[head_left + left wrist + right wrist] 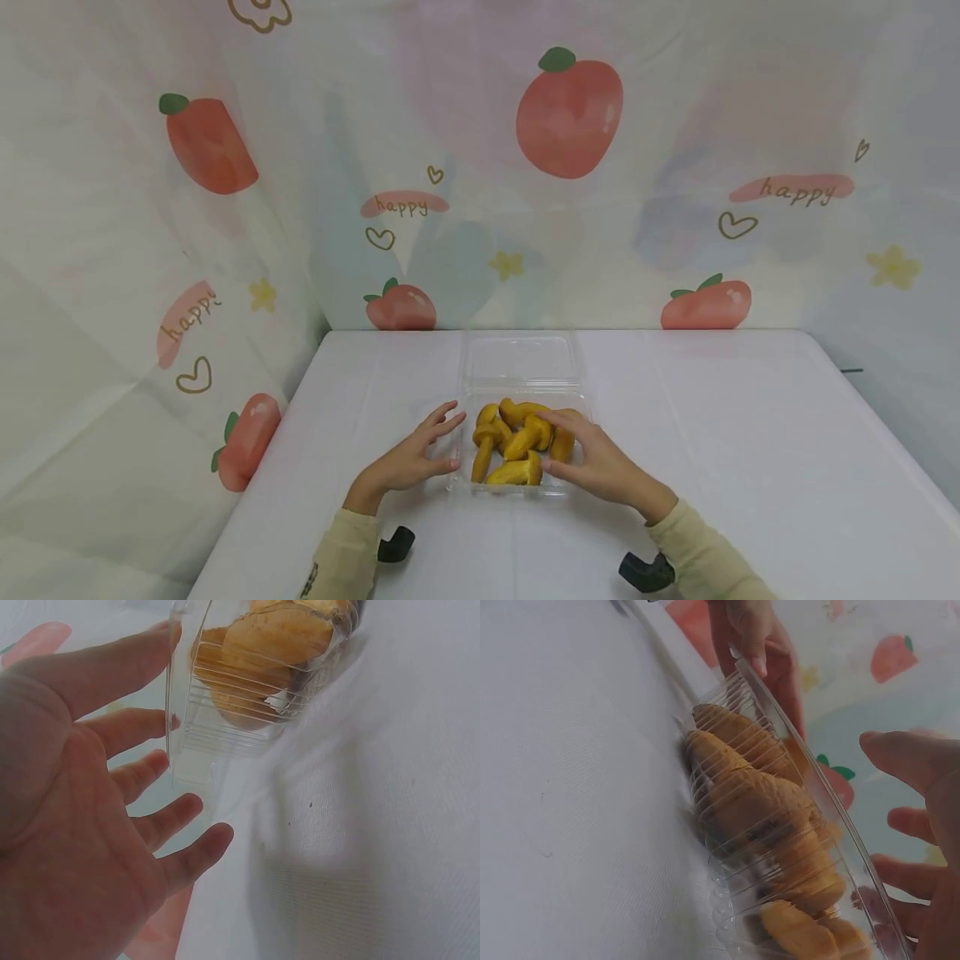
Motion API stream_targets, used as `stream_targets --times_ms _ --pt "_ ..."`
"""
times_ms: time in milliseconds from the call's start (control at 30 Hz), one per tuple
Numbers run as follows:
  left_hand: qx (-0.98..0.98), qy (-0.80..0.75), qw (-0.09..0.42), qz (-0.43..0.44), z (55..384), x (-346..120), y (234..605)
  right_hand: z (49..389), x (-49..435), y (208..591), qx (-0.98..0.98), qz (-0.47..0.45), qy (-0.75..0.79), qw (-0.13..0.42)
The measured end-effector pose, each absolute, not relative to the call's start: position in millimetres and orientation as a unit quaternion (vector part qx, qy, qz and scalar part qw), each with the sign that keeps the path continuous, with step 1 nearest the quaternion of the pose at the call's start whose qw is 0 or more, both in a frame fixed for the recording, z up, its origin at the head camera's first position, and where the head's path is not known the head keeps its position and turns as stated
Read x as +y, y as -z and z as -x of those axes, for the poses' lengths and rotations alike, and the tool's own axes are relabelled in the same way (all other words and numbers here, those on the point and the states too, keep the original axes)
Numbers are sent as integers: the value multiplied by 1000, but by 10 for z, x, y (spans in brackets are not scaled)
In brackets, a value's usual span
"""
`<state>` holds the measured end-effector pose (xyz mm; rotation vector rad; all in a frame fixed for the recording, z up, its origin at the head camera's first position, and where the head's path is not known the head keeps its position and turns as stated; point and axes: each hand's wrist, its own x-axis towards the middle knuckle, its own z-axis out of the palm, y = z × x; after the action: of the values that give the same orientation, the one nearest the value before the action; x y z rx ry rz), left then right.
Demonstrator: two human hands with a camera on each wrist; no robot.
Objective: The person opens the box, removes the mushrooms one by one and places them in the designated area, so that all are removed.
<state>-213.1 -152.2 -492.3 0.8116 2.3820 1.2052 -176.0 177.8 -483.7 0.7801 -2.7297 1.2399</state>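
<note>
A clear plastic clamshell box (517, 492) stands on the table with its lid (521, 360) folded back flat behind it. Several yellow-brown mushrooms (513, 473) lie inside. At the box's left side is my left hand (408, 458), fingers spread, with thumb and fingertips right at the rim (174, 697). My right hand (603, 467) hovers over the right part of the box, fingers loosely bent and holding nothing. In the right wrist view, its fingers (911, 877) stand above the rim, over the mushrooms (761, 806) showing through the ribbed wall.
A white cloth covers the table (750, 433). Behind and to the left hangs a curtain (480, 100) printed with red fruit and the word "happy". Black curved pieces (396, 544) sit by both wrists, below the pale sleeves (345, 554).
</note>
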Motion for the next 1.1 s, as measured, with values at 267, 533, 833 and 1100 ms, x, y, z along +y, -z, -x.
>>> stream_targets --times_ms 267,533,833,1100 --pt "841 -423 169 -291 2147 -1532 4931 1757 1714 4808 -889 -273 -369 -15" --pt "838 -426 172 -292 2142 -1544 4930 1770 1673 4848 -901 -285 -327 -18" --pt "839 -428 170 -291 2143 -1541 4950 1763 1649 4871 -912 -278 -300 0" --pt "840 -427 169 -290 2141 -1536 4951 1789 1626 4859 -923 -242 -297 -31"
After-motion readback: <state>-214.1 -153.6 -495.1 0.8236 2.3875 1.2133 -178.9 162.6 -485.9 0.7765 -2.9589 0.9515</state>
